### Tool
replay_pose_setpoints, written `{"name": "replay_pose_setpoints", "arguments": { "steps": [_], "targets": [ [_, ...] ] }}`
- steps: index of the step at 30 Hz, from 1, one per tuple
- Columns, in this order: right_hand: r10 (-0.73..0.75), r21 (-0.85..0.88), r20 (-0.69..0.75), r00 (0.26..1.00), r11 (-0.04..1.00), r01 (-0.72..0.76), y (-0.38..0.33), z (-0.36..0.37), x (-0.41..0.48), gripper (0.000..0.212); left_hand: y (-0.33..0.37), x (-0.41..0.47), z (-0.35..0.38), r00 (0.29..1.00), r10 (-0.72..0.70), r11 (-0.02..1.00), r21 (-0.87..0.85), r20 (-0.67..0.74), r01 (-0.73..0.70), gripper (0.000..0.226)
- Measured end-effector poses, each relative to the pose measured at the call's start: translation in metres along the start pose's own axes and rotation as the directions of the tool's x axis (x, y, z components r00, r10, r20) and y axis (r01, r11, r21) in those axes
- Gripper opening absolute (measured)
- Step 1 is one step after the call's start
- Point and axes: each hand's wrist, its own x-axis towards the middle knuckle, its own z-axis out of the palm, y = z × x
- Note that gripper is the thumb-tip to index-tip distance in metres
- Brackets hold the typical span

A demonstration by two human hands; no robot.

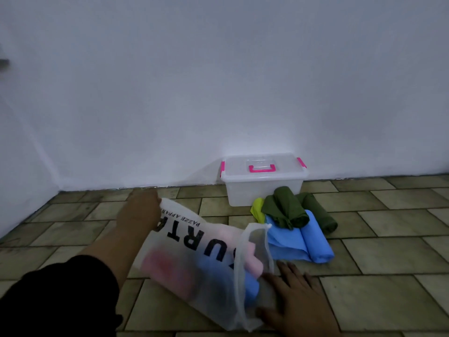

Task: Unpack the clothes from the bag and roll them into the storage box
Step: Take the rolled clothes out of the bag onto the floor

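The room is dim, with a cold bluish cast over everything. The one bright spot is a pale glow on the wall (257,142) just above the storage box (263,188), beyond and right of where the left hand (142,211) grips the bag (184,271). A faint grey shadow spreads low on the wall between that grip and the box. Nearer than the grip, the sleeve (48,295) goes almost black, without detail. The whole view is soft; the lettering (194,237) beside the grip has smeared edges. Left of the grip the wall corner leans, bent by the wide lens.
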Motion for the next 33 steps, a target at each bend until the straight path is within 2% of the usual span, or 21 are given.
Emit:
{"name": "replay_pose_setpoints", "arguments": {
  "steps": [2, 3, 5, 6, 7, 9, 11, 12, 14, 16, 19, 22, 25, 29, 33],
  "targets": [
    [0.004, -0.002, -0.005, 1.0, 1.0, -0.004, 0.0, 0.001, 0.0, 0.089, 0.002, -0.006, 0.015, 0.993, -0.04, 0.997, 0.074, 0.109, 0.032, 0.021],
    [0.005, 0.0, -0.012, 1.0, 1.0, -0.005, 0.0, 0.001, 0.0, 0.09, 0.008, -0.011, 0.021, 0.993, -0.063, 0.994, 0.092, 0.095, 0.054, 0.03],
    [0.011, 0.003, -0.018, 1.0, 1.0, -0.011, -0.001, 0.001, 0.001, 0.091, 0.031, -0.03, 0.026, 0.993, -0.11, 0.994, 0.025, 0.04, 0.11, 0.051],
    [0.011, 0.007, -0.017, 1.0, 1.0, -0.011, -0.001, 0.001, 0.001, 0.092, 0.047, -0.044, 0.031, 0.999, -0.034, 0.999, -0.01, 0.004, 0.034, 0.06],
    [0.009, 0.012, -0.013, 1.0, 1.0, -0.009, -0.001, 0.0, 0.002, 0.093, 0.064, -0.061, 0.038, 0.992, 0.124, 0.992, -0.026, -0.014, -0.125, 0.066],
    [0.004, 0.018, -0.009, 1.0, 1.0, -0.004, -0.001, 0.0, 0.002, 0.093, 0.095, -0.099, 0.051, 0.886, 0.462, 0.884, -0.099, 0.042, -0.457, 0.068],
    [-0.002, 0.014, -0.007, 1.0, 1.0, 0.002, 0.0, 0.0, 0.001, 0.093, 0.108, -0.126, 0.066, 0.778, 0.613, 0.79, -0.094, 0.138, -0.606, 0.07],
    [-0.003, 0.012, 0.002, 1.0, 1.0, 0.003, 0.0, -0.001, 0.001, 0.093, 0.107, -0.13, 0.073, 0.774, 0.61, 0.79, -0.054, 0.171, -0.61, 0.073],
    [-0.009, 0.012, 0.017, 1.0, 1.0, 0.009, -0.001, -0.004, 0.001, 0.092, 0.091, -0.126, 0.082, 0.839, 0.51, 0.857, -0.022, 0.191, -0.516, 0.071],
    [-0.01, 0.019, 0.034, 0.999, 1.0, 0.009, -0.003, -0.009, 0.0, 0.09, 0.07, -0.117, 0.088, 0.877, 0.433, 0.901, -0.078, 0.207, -0.426, 0.067],
    [-0.031, 0.03, -0.007, 0.999, 0.999, 0.031, -0.004, -0.015, -0.006, 0.096, 0.053, -0.116, 0.097, 0.885, 0.402, 0.909, -0.216, 0.236, -0.355, 0.069],
    [-0.153, 0.135, -0.053, 0.987, 0.978, 0.159, -0.019, -0.024, -0.003, 0.091, 0.054, -0.118, 0.107, 0.896, 0.395, 0.899, -0.285, 0.202, -0.332, 0.071],
    [-0.254, 0.218, 0.018, 0.967, 0.945, 0.245, -0.043, -0.035, 0.016, 0.078, 0.062, -0.114, 0.113, 0.912, 0.374, 0.895, -0.323, 0.169, -0.307, 0.067],
    [-0.235, 0.295, -0.077, 0.969, 0.923, 0.247, -0.053, -0.035, 0.03, 0.066, 0.068, -0.108, 0.117, 0.93, 0.331, 0.907, -0.326, 0.161, -0.266, 0.064],
    [-0.129, 0.516, -0.095, 0.987, 0.842, 0.16, -0.045, -0.039, 0.026, 0.049, 0.067, -0.104, 0.117, 0.93, 0.312, 0.909, -0.345, 0.195, -0.232, 0.063]
  ]
}}
